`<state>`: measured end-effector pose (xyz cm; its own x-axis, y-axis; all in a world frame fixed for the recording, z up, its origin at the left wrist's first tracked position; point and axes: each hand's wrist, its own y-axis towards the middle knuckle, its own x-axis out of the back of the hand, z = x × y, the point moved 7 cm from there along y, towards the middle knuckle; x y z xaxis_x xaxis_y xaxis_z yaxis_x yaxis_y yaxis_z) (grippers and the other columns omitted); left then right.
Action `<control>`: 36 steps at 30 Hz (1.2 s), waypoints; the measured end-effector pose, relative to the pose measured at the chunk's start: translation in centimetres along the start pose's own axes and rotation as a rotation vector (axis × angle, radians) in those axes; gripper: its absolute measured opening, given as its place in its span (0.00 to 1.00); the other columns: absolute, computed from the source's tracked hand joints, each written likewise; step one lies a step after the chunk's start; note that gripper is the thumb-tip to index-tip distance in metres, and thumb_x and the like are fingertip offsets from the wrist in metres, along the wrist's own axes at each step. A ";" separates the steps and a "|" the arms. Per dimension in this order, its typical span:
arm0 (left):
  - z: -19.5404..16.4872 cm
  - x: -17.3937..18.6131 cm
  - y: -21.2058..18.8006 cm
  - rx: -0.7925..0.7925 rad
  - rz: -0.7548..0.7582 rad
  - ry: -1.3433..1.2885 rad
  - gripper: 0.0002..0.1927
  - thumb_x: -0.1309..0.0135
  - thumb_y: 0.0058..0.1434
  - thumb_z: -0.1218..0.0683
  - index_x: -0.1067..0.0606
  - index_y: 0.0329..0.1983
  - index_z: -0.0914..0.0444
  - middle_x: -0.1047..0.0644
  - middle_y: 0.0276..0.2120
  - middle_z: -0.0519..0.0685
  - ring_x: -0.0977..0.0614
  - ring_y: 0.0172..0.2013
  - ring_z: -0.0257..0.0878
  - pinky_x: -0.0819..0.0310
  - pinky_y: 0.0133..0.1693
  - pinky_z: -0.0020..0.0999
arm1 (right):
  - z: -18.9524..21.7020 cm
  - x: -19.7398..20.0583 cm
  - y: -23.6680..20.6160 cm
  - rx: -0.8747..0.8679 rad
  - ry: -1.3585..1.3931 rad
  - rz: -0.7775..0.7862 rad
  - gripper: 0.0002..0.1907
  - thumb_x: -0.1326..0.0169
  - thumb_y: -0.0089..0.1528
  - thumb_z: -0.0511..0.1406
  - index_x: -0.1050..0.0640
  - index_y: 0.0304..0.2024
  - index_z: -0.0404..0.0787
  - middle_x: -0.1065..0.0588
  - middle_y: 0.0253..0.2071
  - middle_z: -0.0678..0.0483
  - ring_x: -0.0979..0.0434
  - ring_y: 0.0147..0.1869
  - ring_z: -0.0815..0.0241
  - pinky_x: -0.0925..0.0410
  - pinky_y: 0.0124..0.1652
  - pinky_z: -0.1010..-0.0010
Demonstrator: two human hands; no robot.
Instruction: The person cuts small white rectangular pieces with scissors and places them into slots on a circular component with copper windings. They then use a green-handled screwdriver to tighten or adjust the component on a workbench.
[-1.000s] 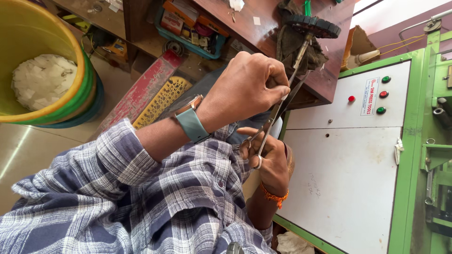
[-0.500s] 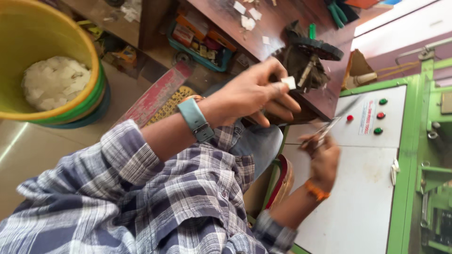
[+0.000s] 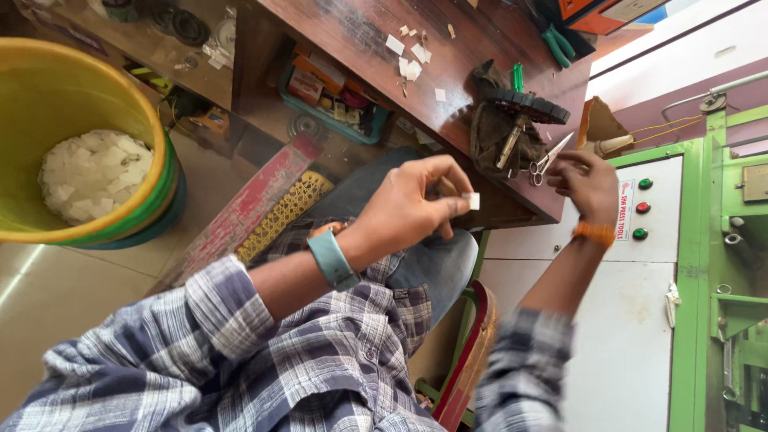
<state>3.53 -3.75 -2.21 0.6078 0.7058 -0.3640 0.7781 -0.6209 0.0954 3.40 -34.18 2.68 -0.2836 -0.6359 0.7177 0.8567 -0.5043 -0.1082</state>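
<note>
One white chip [image 3: 474, 201] pinched at left fingers [image 3: 448, 206]

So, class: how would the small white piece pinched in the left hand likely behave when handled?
The white piece is probably very light: the left hand holds it with just its fingertips. It looks thin and flat, so unlikely to roll. Similar scraps lie scattered on the table; it may blow away easily.

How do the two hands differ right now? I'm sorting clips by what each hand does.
The left hand pinches a small white piece over the lap; the right hand holds scissors at the bench edge. The left hand's wrist has a teal watch; the right hand's has an orange band. The left hand is sharp, the right arm blurred. Both are bare and gripping.
</note>
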 end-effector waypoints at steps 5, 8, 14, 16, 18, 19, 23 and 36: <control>-0.9 -0.4 -1.1 -0.236 -0.052 0.316 0.05 0.40 0.58 0.58 0.23 0.37 0.63 0.18 0.27 0.51 0.16 0.26 0.42 0.25 0.29 0.35 | 3.1 -5.7 -14.9 0.514 0.489 -0.034 0.12 0.49 0.67 0.31 0.23 0.52 0.33 0.21 0.51 0.48 0.17 0.47 0.60 0.22 0.46 0.71; -2.3 -1.3 -1.5 -0.382 -0.044 0.402 0.05 0.42 0.57 0.58 0.23 0.37 0.61 0.18 0.29 0.52 0.15 0.32 0.49 0.24 0.32 0.41 | 3.4 -8.1 -18.4 0.567 0.392 -0.245 0.09 0.43 0.64 0.24 0.22 0.48 0.28 0.23 0.50 0.47 0.20 0.46 0.61 0.25 0.45 0.73; -3.3 -1.2 -2.1 -0.333 -0.004 0.559 0.04 0.44 0.56 0.56 0.21 0.33 0.57 0.18 0.29 0.50 0.16 0.33 0.50 0.24 0.33 0.45 | 1.2 -10.1 -18.0 0.533 0.551 -0.389 0.07 0.41 0.66 0.21 0.20 0.46 0.28 0.25 0.36 0.53 0.24 0.39 0.66 0.28 0.41 0.78; -3.2 -1.1 -2.0 -0.290 0.024 0.575 0.04 0.44 0.56 0.56 0.20 0.33 0.57 0.18 0.29 0.50 0.16 0.33 0.50 0.24 0.34 0.45 | 0.0 -10.0 -18.2 0.481 0.453 -0.495 0.08 0.38 0.65 0.20 0.18 0.48 0.27 0.28 0.31 0.54 0.34 0.35 0.70 0.38 0.36 0.82; -3.0 -1.2 -2.1 -0.260 0.043 0.554 0.04 0.43 0.56 0.55 0.21 0.34 0.57 0.18 0.28 0.50 0.15 0.33 0.50 0.24 0.34 0.45 | -0.5 -10.2 -18.4 0.496 0.527 -0.445 0.11 0.40 0.62 0.20 0.21 0.47 0.30 0.23 0.34 0.53 0.25 0.37 0.69 0.30 0.40 0.80; -2.9 -1.3 -2.1 -0.245 0.054 0.543 0.04 0.43 0.57 0.55 0.22 0.35 0.57 0.18 0.28 0.50 0.15 0.33 0.49 0.24 0.34 0.44 | -0.5 -10.2 -18.5 0.503 0.562 -0.421 0.13 0.41 0.60 0.21 0.22 0.47 0.32 0.20 0.36 0.52 0.20 0.38 0.68 0.26 0.41 0.80; -3.4 -2.1 -2.7 -0.351 0.072 0.531 0.05 0.41 0.58 0.55 0.23 0.36 0.58 0.18 0.30 0.52 0.16 0.35 0.51 0.26 0.33 0.46 | 1.0 -9.3 -19.4 0.587 0.464 -0.492 0.07 0.42 0.65 0.21 0.23 0.46 0.29 0.21 0.38 0.48 0.21 0.37 0.66 0.28 0.37 0.79; -3.1 -3.8 -3.3 -0.301 0.213 0.032 0.09 0.41 0.66 0.55 0.23 0.40 0.67 0.18 0.30 0.50 0.19 0.27 0.31 0.24 0.27 0.29 | 5.0 -5.1 -20.8 0.948 0.155 -0.458 0.13 0.35 0.60 0.24 0.28 0.38 0.33 0.21 0.36 0.43 0.20 0.34 0.63 0.32 0.33 0.81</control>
<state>-0.83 -3.30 1.77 0.7624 0.5846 -0.2775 0.6422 -0.6306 0.4359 -10.85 -17.54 4.68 -0.6583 -0.6018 0.4521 0.6212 -0.0953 0.7778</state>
